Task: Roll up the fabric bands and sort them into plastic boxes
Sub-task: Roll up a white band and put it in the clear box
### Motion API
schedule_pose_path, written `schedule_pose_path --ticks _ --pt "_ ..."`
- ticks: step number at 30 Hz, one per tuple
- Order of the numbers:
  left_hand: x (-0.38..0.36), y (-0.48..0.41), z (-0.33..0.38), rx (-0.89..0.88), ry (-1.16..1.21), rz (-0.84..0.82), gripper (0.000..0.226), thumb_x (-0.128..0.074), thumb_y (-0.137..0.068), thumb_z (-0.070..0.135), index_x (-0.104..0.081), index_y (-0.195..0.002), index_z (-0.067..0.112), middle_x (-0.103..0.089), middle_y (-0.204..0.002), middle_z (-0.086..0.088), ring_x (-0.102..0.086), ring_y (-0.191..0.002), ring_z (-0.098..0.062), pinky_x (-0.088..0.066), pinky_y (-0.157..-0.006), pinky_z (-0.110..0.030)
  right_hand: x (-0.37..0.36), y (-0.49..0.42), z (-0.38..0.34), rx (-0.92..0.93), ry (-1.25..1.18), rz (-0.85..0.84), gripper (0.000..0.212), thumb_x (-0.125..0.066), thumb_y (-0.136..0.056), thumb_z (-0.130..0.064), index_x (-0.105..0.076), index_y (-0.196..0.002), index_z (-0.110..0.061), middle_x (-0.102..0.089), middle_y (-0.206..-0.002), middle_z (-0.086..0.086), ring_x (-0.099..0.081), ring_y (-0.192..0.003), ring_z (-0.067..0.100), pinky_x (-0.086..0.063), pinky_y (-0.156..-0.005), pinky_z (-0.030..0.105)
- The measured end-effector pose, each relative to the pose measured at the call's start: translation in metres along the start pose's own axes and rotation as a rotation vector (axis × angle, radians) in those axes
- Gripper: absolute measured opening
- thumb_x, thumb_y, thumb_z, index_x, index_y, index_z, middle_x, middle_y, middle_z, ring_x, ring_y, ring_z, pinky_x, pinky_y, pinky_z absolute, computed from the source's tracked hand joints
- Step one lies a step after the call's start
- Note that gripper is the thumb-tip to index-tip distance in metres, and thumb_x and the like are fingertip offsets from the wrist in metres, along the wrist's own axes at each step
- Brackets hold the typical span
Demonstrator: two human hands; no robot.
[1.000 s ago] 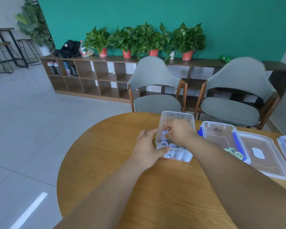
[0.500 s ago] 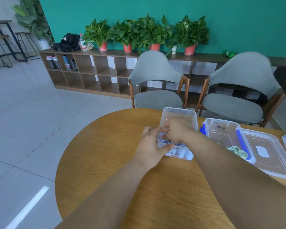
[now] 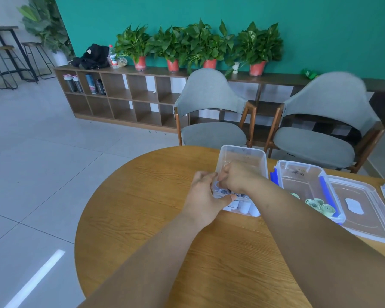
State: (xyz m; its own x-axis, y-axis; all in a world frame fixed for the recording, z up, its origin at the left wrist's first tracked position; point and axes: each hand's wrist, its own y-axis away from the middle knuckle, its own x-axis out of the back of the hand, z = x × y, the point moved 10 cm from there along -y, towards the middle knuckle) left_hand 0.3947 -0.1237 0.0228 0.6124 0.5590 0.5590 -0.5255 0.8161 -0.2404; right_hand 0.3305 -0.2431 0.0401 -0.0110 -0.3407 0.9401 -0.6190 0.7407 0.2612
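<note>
Now the left hand has closed in on the right hand. A second ago a gap lay between them; now they touch at the left wall of the clear box. Since half a second back, little else has shifted.

The left thumb lies along the box's near wall and the fingers curl over its left rim, grasping that corner. The right hand's fingers bend down into the box among the white band rolls; whether they pinch one I cannot tell.

The box sits on the wooden bench, just beside a blue-clipped box holding green band rolls. A lid lies beyond it.

Dark marks on the white rolls and the white label on the lid are too small to read.
</note>
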Motion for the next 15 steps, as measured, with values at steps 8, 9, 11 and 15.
schedule_pose_path --ticks 8,9,11,15 --pt "-0.0014 -0.0012 -0.0028 0.024 -0.002 -0.006 0.087 -0.088 -0.079 0.049 -0.051 -0.151 0.018 -0.043 -0.135 0.015 -0.054 -0.117 -0.004 -0.046 -0.100 -0.016 -0.0009 -0.0011 0.0058 -0.029 -0.044 -0.032 0.030 -0.071 -0.097 -0.037 -0.071 -0.114 -0.013 -0.069 -0.107 0.008 -0.066 -0.101 0.026 -0.053 -0.087 0.035" --pt "-0.0012 -0.0014 -0.0025 0.025 -0.004 -0.009 0.087 -0.088 -0.079 0.050 -0.051 -0.151 0.018 -0.043 -0.135 0.015 -0.054 -0.118 -0.005 -0.047 -0.102 -0.020 0.0001 0.0002 0.0058 -0.027 -0.034 -0.039 0.029 -0.068 -0.098 -0.036 -0.071 -0.115 -0.012 -0.069 -0.109 0.008 -0.065 -0.103 0.026 -0.053 -0.088 0.035" --pt "-0.0009 -0.0017 -0.0015 0.024 -0.013 -0.017 0.088 -0.087 -0.079 0.051 -0.050 -0.152 0.020 -0.043 -0.136 0.014 -0.054 -0.119 -0.006 -0.049 -0.103 -0.023 0.0020 0.0007 0.0067 -0.019 -0.033 -0.029 0.026 -0.065 -0.101 -0.034 -0.072 -0.115 -0.012 -0.070 -0.110 0.009 -0.065 -0.104 0.025 -0.052 -0.087 0.034" --pt "-0.0007 -0.0017 -0.0013 0.033 -0.013 -0.026 0.091 -0.087 -0.078 0.051 -0.047 -0.154 0.023 -0.042 -0.138 0.013 -0.054 -0.121 -0.008 -0.050 -0.105 -0.028 0.0017 0.0002 0.0076 -0.006 -0.013 -0.014 0.022 -0.061 -0.103 -0.020 -0.073 -0.120 -0.014 -0.071 -0.111 0.008 -0.066 -0.104 0.025 -0.055 -0.093 0.036"
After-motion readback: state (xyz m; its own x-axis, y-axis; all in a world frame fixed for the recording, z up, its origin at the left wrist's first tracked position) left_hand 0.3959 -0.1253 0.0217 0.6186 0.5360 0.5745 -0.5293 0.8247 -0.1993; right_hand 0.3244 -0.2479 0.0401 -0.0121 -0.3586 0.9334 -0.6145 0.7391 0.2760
